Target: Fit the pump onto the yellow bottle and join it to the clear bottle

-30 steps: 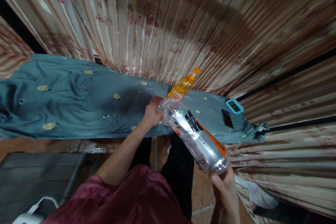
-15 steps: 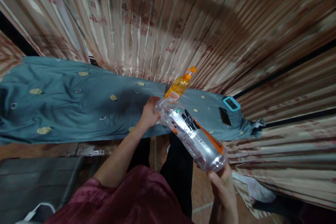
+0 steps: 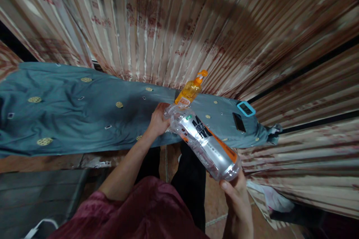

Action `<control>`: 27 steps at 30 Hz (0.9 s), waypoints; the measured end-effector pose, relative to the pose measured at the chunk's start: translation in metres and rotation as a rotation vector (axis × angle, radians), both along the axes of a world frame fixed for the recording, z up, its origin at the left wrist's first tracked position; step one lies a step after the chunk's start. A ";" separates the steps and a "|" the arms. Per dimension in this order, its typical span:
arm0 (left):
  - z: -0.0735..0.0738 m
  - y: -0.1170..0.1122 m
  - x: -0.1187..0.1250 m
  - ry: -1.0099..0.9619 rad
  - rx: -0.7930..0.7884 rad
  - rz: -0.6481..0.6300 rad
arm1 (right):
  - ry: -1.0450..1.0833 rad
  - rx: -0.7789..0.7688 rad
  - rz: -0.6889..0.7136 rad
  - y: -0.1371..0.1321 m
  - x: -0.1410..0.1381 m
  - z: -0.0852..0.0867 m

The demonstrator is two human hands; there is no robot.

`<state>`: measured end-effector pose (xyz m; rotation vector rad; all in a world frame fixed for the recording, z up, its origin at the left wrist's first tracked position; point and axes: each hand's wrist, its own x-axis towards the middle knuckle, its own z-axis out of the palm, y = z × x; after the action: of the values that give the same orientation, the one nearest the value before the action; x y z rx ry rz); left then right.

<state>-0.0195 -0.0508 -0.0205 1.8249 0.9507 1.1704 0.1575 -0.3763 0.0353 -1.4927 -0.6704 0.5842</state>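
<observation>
A clear plastic drink bottle (image 3: 209,143) with a silver, black and orange label is held at a slant between both hands, over the front edge of the cloth-covered surface. My left hand (image 3: 160,119) is closed around its neck end at the upper left. At the lower right, my right hand (image 3: 237,190) grips the bottle's base, thumb on the near side. Just behind the neck stands an orange pump bottle (image 3: 188,92) with yellow-orange liquid, its lower part hidden by the drink bottle.
A long, narrow surface under a teal patterned cloth (image 3: 70,112) runs across the view. Toward its right end lie a dark phone (image 3: 239,122) and a blue-framed digital clock (image 3: 246,108). Pleated curtains (image 3: 157,26) hang behind and to the right. A grey seat (image 3: 39,198) stands lower left.
The view has shifted very slightly. Both hands keep the same hold on the drink bottle, and its position barely differs.
</observation>
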 end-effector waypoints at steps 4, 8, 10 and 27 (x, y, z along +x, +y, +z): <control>0.002 0.000 0.000 0.000 -0.011 0.006 | 0.008 0.003 -0.003 0.001 0.000 0.000; 0.001 0.001 0.001 -0.015 0.004 -0.001 | 0.004 0.011 -0.012 0.001 0.000 -0.001; 0.001 0.001 0.001 -0.013 0.007 -0.002 | 0.007 0.010 -0.008 0.000 0.000 -0.002; 0.002 0.001 0.000 0.002 -0.003 0.000 | 0.020 0.027 0.002 -0.001 0.000 -0.003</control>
<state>-0.0196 -0.0501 -0.0182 1.8239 0.9532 1.1668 0.1577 -0.3772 0.0319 -1.4593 -0.6619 0.5889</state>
